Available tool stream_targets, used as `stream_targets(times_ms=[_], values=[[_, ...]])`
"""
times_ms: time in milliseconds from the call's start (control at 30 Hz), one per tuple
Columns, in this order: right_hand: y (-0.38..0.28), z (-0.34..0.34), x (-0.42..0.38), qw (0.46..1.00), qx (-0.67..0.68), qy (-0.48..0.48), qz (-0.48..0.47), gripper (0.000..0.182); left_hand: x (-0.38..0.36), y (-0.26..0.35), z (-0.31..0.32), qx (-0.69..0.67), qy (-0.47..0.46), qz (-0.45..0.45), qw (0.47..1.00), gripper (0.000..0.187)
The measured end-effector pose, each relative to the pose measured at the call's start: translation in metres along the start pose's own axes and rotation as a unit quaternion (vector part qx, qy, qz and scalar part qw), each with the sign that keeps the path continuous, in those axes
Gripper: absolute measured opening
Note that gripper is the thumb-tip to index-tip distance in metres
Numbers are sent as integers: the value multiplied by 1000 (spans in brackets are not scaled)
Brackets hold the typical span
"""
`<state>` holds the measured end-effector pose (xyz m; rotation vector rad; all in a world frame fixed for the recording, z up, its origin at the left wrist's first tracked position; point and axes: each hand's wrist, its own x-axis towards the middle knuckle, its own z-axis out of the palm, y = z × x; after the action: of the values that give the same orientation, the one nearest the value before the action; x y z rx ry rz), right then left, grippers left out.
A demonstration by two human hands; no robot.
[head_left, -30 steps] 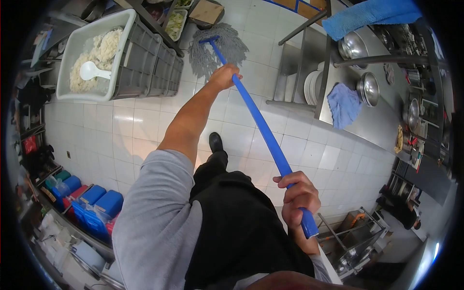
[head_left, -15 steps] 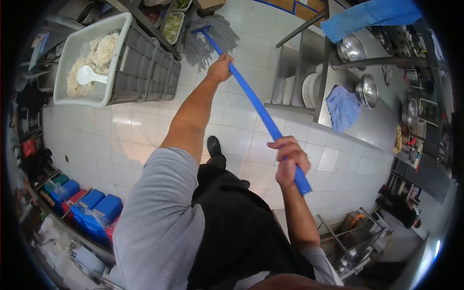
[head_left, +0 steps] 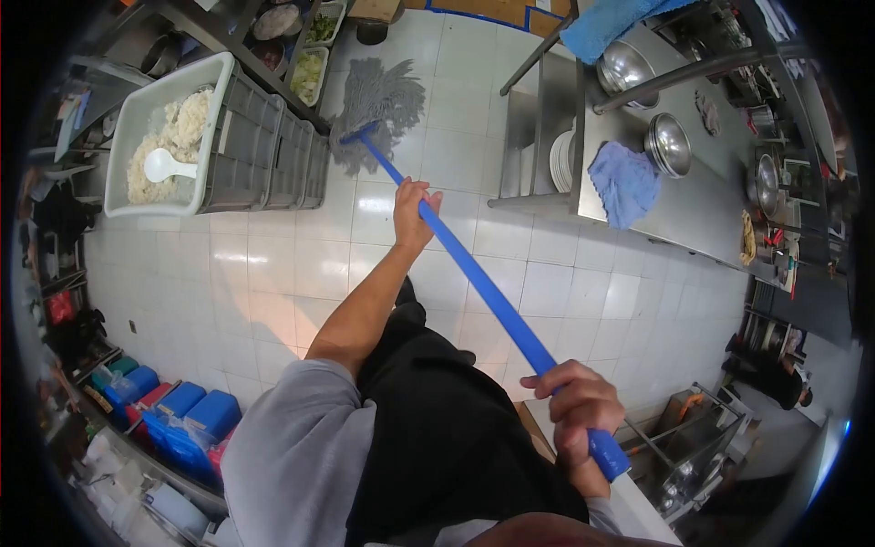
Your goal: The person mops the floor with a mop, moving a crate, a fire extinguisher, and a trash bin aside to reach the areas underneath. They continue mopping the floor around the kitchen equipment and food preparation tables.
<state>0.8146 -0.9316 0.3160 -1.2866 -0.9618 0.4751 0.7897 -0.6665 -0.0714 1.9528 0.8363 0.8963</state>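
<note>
A mop with a long blue handle [head_left: 488, 290] slants across the view, its grey string head [head_left: 378, 96] spread on the white tiled floor. My left hand [head_left: 415, 214] is wrapped round the lower part of the handle, not far from the mop head. Near the handle's top end, my right hand [head_left: 583, 406] is closed round it, close to my body. The mop strings lie beside the stacked grey crates at the left.
A white tub [head_left: 114, 187] of rice with a white scoop tops the grey crates [head_left: 273, 150]. At right stands a steel table [head_left: 629, 223] with metal bowls [head_left: 668, 146] and a blue cloth [head_left: 624, 182]. Blue containers [head_left: 211, 415] line the lower left. A person [head_left: 770, 374] is far right.
Both hands have drawn the mop back toward my body. Its head has slid nearer over the tiles, and my right hand has moved down and to the right.
</note>
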Motion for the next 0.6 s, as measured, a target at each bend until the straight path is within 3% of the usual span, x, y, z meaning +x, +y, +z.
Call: stream_targets(times_ms=[33,100,200,233,300,367,467,500,600], values=[[-3,5,8,1000,-19,-19,10,46,7,-3,1,-1,13,22,1000,25],[23,15,15,999,-28,30,-10,42,35,-36,15,-33,-8,1,999,24],[89,30,35,997,-52,52,-33,32,96,-75,7,48,-79,41,995,16],[117,31,39,997,-58,45,-31,28,115,-123,22,-11,-82,-59,995,19],[156,30,27,996,-80,20,-22,24,132,-157,29,64,-151,-158,974,27],[176,24,16,993,-115,-23,-6,22,150,-119,14,322,-264,-141,898,35],[142,-5,-6,994,-82,37,61,24,119,-107,40,216,-234,0,948,36],[117,-15,-13,991,-87,64,73,26,101,-96,51,183,-158,140,960,39],[8,-35,-14,983,-118,105,97,35,43,-9,58,50,-133,117,983,35]])
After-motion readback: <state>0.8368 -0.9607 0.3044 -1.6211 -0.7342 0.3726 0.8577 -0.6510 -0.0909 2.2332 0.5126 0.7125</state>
